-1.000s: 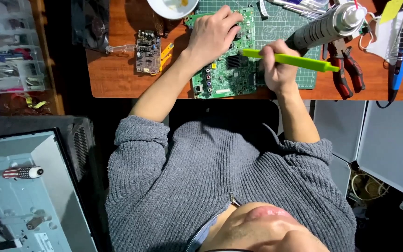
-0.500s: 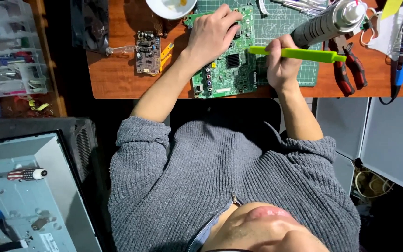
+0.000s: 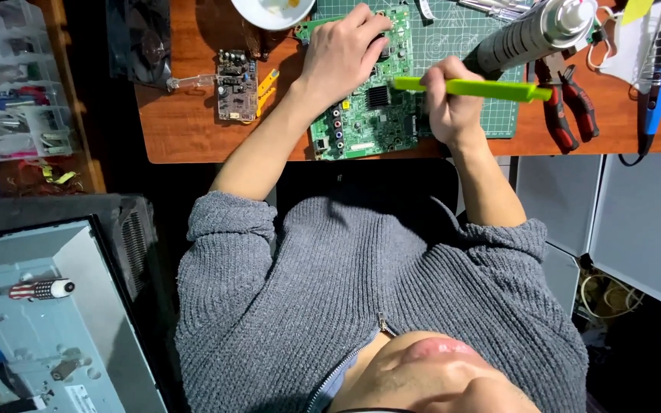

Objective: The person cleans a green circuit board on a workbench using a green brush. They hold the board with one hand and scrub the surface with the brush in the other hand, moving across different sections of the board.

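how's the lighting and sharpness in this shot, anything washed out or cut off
Head view: bright, even light on the green circuit board and both hands, left hand, right hand; mild glare on the spray can; dark surroundings; white bowl cropped at top; nothing noticeably blurred.

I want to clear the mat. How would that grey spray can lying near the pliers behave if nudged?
The grey spray can lies on its side, so its round body would probably roll. The red-handled pliers beside it might stop it. Its metal-looking wall suggests it is stiff and perhaps slippery; how full or heavy it is cannot be told.
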